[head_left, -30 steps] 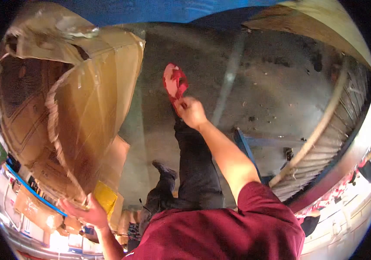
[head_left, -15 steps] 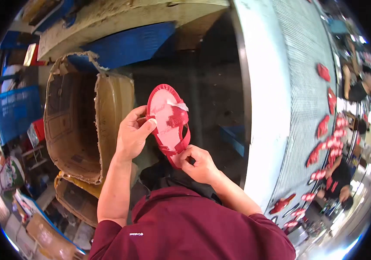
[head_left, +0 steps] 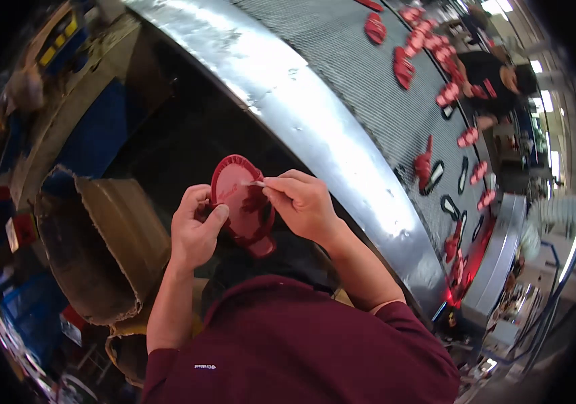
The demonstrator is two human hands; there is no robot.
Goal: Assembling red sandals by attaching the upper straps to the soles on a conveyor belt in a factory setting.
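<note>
I hold a red shoe sole (head_left: pixel 237 202) in front of my chest, its flat side facing me. My left hand (head_left: pixel 195 227) grips its left edge with the thumb across the face. My right hand (head_left: pixel 303 202) pinches a small pale tab or sticker (head_left: pixel 256 183) at the sole's upper right edge, while its other fingers rest behind the sole.
A metal conveyor (head_left: pixel 368 128) with a mesh belt runs diagonally at the right, carrying several red soles (head_left: pixel 405 67) and black ones (head_left: pixel 451 205). Another person (head_left: pixel 496 77) stands at its far side. A large open cardboard box (head_left: pixel 99 249) sits at my left.
My view has swung from the floor and the box toward the conveyor. My left hand left the box and took the sole, which came close to my chest. My right hand now pinches the tab.
</note>
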